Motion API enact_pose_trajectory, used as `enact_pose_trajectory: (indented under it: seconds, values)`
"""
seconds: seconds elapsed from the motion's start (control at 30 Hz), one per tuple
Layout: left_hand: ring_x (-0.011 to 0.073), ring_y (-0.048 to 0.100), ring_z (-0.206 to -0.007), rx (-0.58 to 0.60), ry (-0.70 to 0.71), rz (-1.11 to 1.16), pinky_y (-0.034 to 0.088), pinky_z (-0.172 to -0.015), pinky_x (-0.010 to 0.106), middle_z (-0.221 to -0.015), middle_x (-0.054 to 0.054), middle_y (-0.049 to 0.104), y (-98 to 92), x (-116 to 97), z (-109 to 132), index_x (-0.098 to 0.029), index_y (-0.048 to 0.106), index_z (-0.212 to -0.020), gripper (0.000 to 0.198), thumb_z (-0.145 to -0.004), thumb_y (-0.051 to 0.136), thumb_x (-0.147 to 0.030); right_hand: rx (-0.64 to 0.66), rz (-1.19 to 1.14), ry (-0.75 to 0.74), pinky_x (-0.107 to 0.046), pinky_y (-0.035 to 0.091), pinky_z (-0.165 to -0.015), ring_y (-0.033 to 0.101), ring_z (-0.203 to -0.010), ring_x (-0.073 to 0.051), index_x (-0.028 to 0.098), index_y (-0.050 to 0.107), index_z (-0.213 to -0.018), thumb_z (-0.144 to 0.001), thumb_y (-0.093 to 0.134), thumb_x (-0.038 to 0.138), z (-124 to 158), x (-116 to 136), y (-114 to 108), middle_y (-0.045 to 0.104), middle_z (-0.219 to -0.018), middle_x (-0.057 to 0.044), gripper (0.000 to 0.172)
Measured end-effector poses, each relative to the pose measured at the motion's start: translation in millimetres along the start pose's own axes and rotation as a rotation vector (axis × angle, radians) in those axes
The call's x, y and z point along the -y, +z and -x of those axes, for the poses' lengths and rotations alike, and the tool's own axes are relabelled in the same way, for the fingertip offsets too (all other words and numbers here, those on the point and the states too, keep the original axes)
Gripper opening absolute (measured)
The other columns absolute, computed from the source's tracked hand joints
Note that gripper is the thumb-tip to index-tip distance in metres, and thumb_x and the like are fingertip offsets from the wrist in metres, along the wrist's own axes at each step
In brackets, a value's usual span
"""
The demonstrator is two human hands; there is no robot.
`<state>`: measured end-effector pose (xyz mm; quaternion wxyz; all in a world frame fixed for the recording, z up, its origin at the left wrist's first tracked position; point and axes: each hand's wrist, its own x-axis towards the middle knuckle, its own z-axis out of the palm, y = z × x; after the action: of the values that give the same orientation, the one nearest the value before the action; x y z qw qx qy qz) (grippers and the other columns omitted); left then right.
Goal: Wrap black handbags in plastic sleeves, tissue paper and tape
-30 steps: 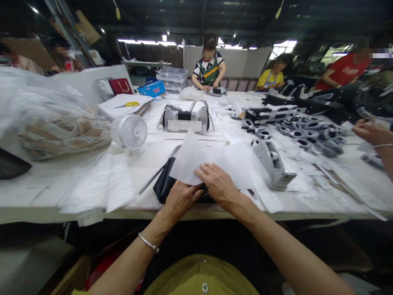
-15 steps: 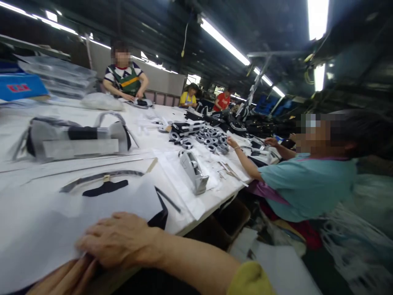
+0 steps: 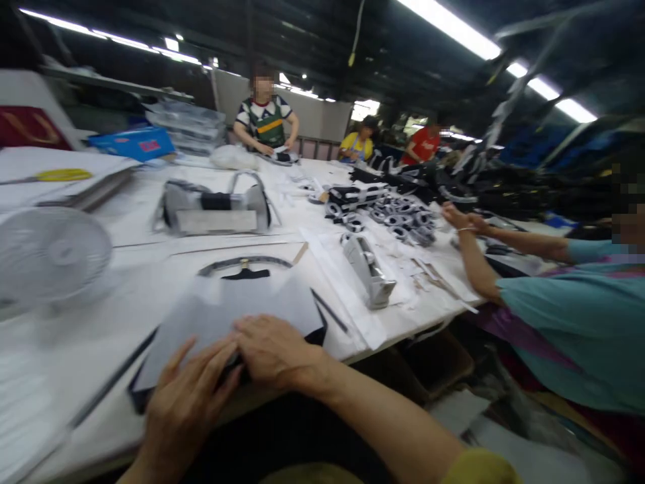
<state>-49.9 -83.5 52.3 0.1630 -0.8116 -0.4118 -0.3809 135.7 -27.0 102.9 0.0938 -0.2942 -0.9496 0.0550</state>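
A dark bag covered with a white sheet lies flat at the table's near edge. Beyond it are an arched handle with a small gold-coloured fitting and a black tab. My left hand is closed on the bag's near edge, its thumb low near the rim. Close beside it, my right hand bends over the same edge, fingertips on the sheet and almost touching the left fingers. What lies under both palms is hidden. Dark strips stick out at the bag's sides.
A white tape dispenser stands right of the bag. Behind it are piled grey-black rings. A grey-black bag stands farther back; a fan is at left. A co-worker in teal works at right, others at the back.
My view has swung left, bringing the fan and more of the table into sight. My left hand shows more fully now, and both hands stay at the bag's near edge.
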Motion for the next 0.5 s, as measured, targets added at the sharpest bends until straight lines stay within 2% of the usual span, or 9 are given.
enact_pose_trajectory:
  seconds: [0.03, 0.1, 0.17, 0.23, 0.33, 0.4, 0.5]
  values:
    - [0.0188, 0.072, -0.083, -0.018, 0.006, -0.029, 0.050, -0.096, 0.038, -0.096, 0.005, 0.076, -5.8, -5, -4, -0.021, 0.061, -0.116, 0.027, -0.090, 0.060, -0.018, -0.013, -0.018, 0.010, -0.037, 0.047, -0.101, 0.060, -0.116, -0.022, 0.011, 0.058, -0.119, -0.094, 0.048, 0.017, 2, 0, 0, 0.063, -0.128, -0.016, 0.028]
    - [0.0167, 0.070, -0.080, -0.003, -0.041, -0.066, 0.053, -0.083, 0.030, -0.089, 0.004, 0.075, -8.6, -13, -12, -0.018, 0.062, -0.107, 0.014, -0.093, 0.059, -0.020, -0.064, -0.046, 0.041, -0.037, 0.047, -0.100, 0.061, -0.115, -0.023, 0.010, 0.056, -0.125, -0.093, 0.051, 0.016, 5, -2, -1, 0.064, -0.127, -0.017, 0.033]
    - [0.0167, 0.070, -0.081, 0.020, -0.112, -0.066, 0.052, -0.080, 0.030, -0.088, 0.004, 0.074, -6.1, -16, -16, -0.018, 0.062, -0.103, 0.011, -0.094, 0.058, -0.021, -0.100, -0.050, 0.039, -0.038, 0.047, -0.102, 0.062, -0.114, -0.024, 0.011, 0.055, -0.129, -0.092, 0.056, 0.019, 9, -7, -4, 0.065, -0.126, -0.015, 0.037]
    - [0.0169, 0.069, -0.080, 0.051, -0.154, -0.061, 0.051, -0.078, 0.031, -0.087, 0.003, 0.073, -4.7, -19, -17, -0.018, 0.063, -0.102, 0.010, -0.094, 0.058, -0.022, -0.115, -0.018, 0.027, -0.042, 0.043, -0.106, 0.063, -0.113, -0.024, 0.014, 0.059, -0.123, -0.091, 0.059, 0.018, 15, -12, -8, 0.068, -0.123, -0.013, 0.032]
    - [0.0169, 0.067, -0.078, 0.081, -0.165, -0.056, 0.049, -0.075, 0.032, -0.084, 0.003, 0.072, -6.2, -22, -15, -0.018, 0.064, -0.100, 0.011, -0.095, 0.056, -0.024, -0.118, 0.044, 0.017, -0.047, 0.038, -0.109, 0.063, -0.113, -0.025, 0.017, 0.063, -0.117, -0.093, 0.058, 0.019, 23, -15, -12, 0.069, -0.121, -0.011, 0.025]
    - [0.0170, 0.067, -0.078, 0.092, -0.168, -0.055, 0.047, -0.075, 0.033, -0.085, 0.004, 0.072, -6.6, -23, -15, -0.019, 0.065, -0.101, 0.012, -0.096, 0.056, -0.024, -0.118, 0.068, 0.011, -0.046, 0.039, -0.108, 0.063, -0.114, -0.024, 0.018, 0.062, -0.119, -0.096, 0.056, 0.021, 26, -14, -10, 0.069, -0.121, -0.012, 0.024]
    - [0.0182, 0.068, -0.091, 0.090, -0.155, -0.052, 0.047, -0.083, 0.033, -0.096, 0.005, 0.074, -5.7, -21, -17, -0.018, 0.064, -0.108, 0.016, -0.095, 0.056, -0.021, -0.115, 0.087, 0.011, -0.044, 0.042, -0.104, 0.063, -0.112, -0.024, 0.017, 0.060, -0.121, -0.099, 0.052, 0.024, 24, -12, -4, 0.069, -0.121, -0.012, 0.025]
